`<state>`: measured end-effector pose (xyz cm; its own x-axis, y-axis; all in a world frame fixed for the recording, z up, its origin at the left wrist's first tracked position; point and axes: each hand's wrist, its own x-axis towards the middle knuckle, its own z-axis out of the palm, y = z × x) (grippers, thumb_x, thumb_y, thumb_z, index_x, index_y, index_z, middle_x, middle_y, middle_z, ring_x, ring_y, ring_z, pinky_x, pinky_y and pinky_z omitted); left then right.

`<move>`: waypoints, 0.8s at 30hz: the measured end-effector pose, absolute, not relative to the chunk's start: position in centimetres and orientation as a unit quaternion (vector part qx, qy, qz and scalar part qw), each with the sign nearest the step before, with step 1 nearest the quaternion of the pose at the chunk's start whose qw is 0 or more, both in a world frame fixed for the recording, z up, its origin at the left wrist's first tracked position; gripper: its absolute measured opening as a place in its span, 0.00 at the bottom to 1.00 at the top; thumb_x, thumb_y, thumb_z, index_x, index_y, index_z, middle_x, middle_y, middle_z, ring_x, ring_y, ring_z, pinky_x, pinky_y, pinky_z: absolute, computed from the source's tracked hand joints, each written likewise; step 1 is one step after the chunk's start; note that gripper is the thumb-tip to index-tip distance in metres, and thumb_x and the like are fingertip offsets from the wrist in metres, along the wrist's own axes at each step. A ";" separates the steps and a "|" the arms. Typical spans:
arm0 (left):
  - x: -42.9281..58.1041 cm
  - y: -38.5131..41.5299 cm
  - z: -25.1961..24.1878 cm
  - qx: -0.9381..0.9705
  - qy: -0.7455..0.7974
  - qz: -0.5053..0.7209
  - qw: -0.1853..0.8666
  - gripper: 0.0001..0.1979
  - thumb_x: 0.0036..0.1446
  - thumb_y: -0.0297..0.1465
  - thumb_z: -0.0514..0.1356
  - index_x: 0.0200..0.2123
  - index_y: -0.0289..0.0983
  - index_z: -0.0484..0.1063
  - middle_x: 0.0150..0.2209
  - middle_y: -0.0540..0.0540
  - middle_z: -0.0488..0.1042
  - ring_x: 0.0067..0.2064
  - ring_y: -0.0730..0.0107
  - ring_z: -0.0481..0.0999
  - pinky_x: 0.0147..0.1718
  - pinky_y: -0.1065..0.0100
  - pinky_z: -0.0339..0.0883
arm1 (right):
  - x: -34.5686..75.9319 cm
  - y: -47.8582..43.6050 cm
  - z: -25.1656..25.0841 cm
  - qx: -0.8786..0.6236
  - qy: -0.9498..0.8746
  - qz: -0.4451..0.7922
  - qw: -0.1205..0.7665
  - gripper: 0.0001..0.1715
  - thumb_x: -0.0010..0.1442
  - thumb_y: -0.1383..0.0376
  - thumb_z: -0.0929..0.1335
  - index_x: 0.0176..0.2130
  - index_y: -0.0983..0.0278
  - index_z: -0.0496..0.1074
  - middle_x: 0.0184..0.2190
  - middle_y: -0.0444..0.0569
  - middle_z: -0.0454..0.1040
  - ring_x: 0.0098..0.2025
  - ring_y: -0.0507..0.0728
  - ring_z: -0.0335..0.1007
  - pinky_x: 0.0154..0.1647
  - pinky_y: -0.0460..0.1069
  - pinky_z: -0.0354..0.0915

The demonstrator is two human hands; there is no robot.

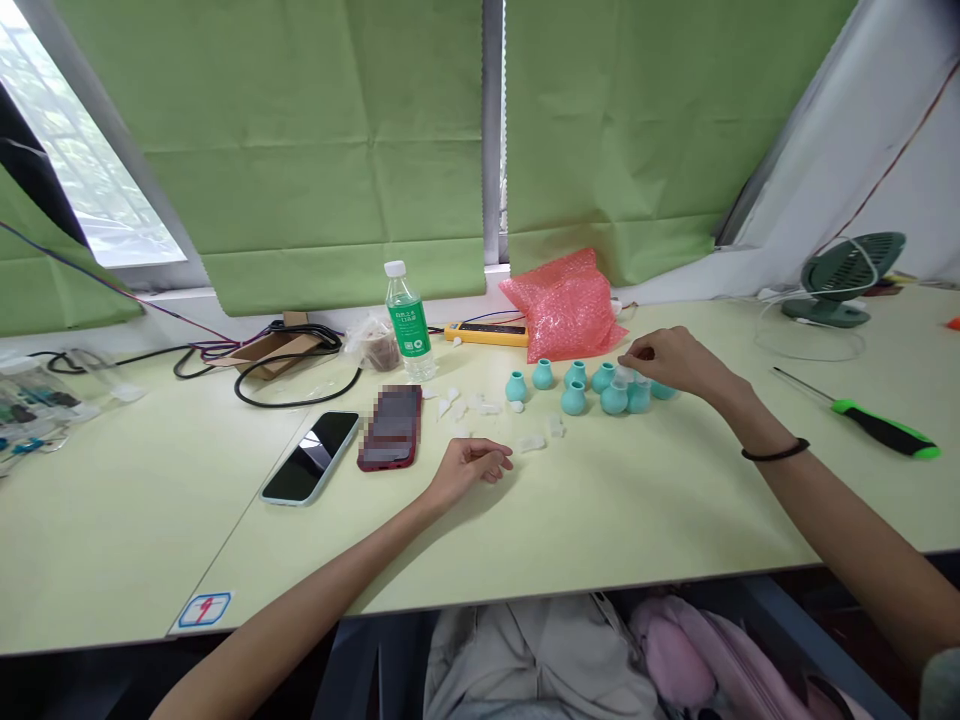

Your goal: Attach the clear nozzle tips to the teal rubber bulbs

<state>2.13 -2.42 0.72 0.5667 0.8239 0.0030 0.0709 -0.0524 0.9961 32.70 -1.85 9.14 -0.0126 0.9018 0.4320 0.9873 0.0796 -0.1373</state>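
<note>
Several small turquoise vase-shaped pieces [574, 398] stand upright in a cluster on the table. Over the right end of the cluster is my right hand [664, 358], thumb and fingers pinched together. Whatever the pinch holds is too small to make out; translucent bits show just below the fingertips, by the vase pieces. My left hand [472, 463] rests on the tabletop with fingers loosely curled and slightly apart, nothing visible in them. Just beyond it lie small translucent plastic pieces [532, 443] and white scraps [450, 398].
Left of my left hand lie a red-cased phone [390, 430] and a pale phone [311, 458]. Behind stand a water bottle [409, 325], a yellow tool [487, 334] and red bubble wrap [566, 305]. A screwdriver [862, 415] and green fan [844, 280] are on the right; black cable [259, 400] lies left.
</note>
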 end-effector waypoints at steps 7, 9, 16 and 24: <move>2.2 -2.4 0.9 0.652 0.347 0.324 0.591 0.10 0.44 0.28 0.54 0.30 0.30 0.70 0.27 0.44 0.71 0.26 0.76 0.67 0.27 0.73 0.64 | 32.4 -1.7 9.1 -0.720 -0.651 -0.158 0.181 0.17 0.48 0.56 0.60 0.27 0.64 0.71 0.23 0.49 0.70 0.26 0.56 0.64 0.22 0.47 0.54; 2.2 -2.4 0.9 0.648 0.352 0.331 0.588 0.10 0.45 0.28 0.53 0.30 0.30 0.70 0.26 0.44 0.71 0.25 0.77 0.67 0.26 0.73 0.63 | 31.3 -2.0 9.2 -0.720 -0.614 -0.235 0.221 0.18 0.49 0.56 0.60 0.32 0.65 0.70 0.27 0.51 0.71 0.28 0.58 0.64 0.24 0.48 0.54; 2.2 -2.1 0.7 0.659 0.388 0.343 0.545 0.10 0.45 0.28 0.52 0.29 0.29 0.69 0.23 0.45 0.71 0.21 0.78 0.64 0.22 0.74 0.61 | 24.0 -1.7 6.8 -0.512 -0.817 -0.151 0.217 0.15 0.53 0.61 0.59 0.37 0.66 0.68 0.31 0.50 0.70 0.32 0.54 0.65 0.31 0.47 0.58; 1.9 -3.2 0.4 0.855 0.385 0.282 0.201 0.11 0.45 0.27 0.49 0.26 0.34 0.71 0.20 0.49 0.69 0.21 0.76 0.64 0.24 0.74 0.57 | 16.7 0.9 3.0 -0.473 -0.871 -0.068 0.109 0.22 0.55 0.60 0.58 0.48 0.64 0.58 0.41 0.54 0.61 0.41 0.57 0.61 0.36 0.49 0.59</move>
